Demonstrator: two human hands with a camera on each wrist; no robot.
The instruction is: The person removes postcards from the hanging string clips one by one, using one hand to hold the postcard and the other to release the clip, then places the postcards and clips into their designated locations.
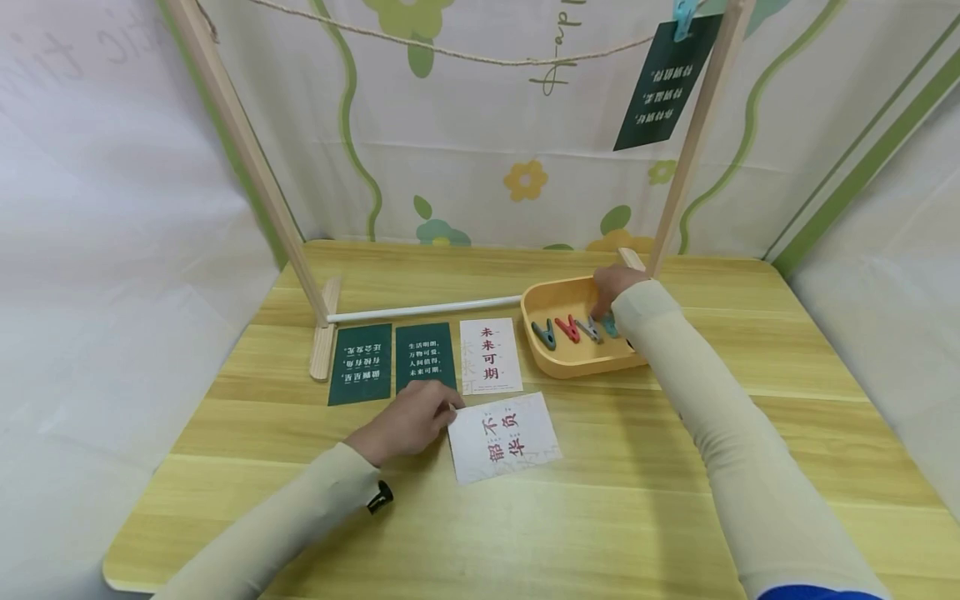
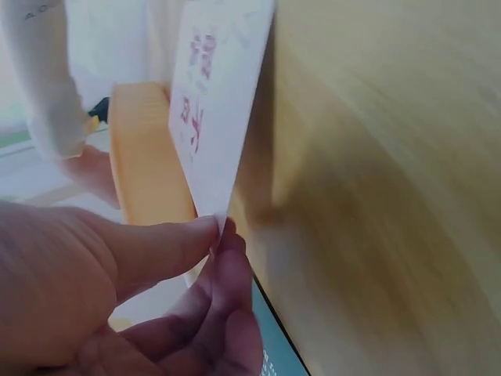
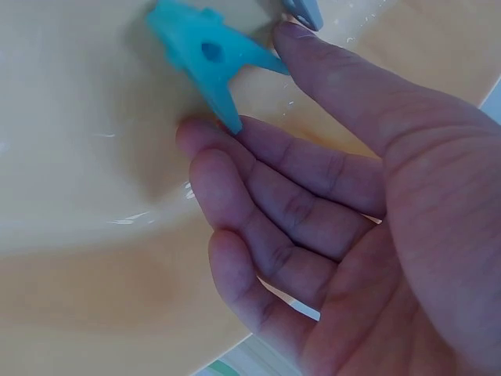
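My left hand (image 1: 412, 418) pinches the near-left edge of a white card (image 1: 504, 437) with red characters between thumb and fingers. In the left wrist view the card (image 2: 215, 94) stands tilted off the tabletop. My right hand (image 1: 617, 286) reaches into a yellow tray (image 1: 573, 369). Up close, that hand's thumb and fingers pinch the two legs of a turquoise clothespin (image 3: 205, 59). Also in the tray lie a dark green clothespin (image 1: 543, 335), a red clothespin (image 1: 567, 328) and a grey clothespin (image 1: 589, 331).
Two dark green cards (image 1: 361, 364) (image 1: 424, 354) and another white card (image 1: 491, 356) lie in a row left of the tray. Behind them stands a wooden frame (image 1: 258, 167) with a white rod (image 1: 427, 310) and a twine (image 1: 450, 52), where a green card (image 1: 667, 83) hangs clipped.
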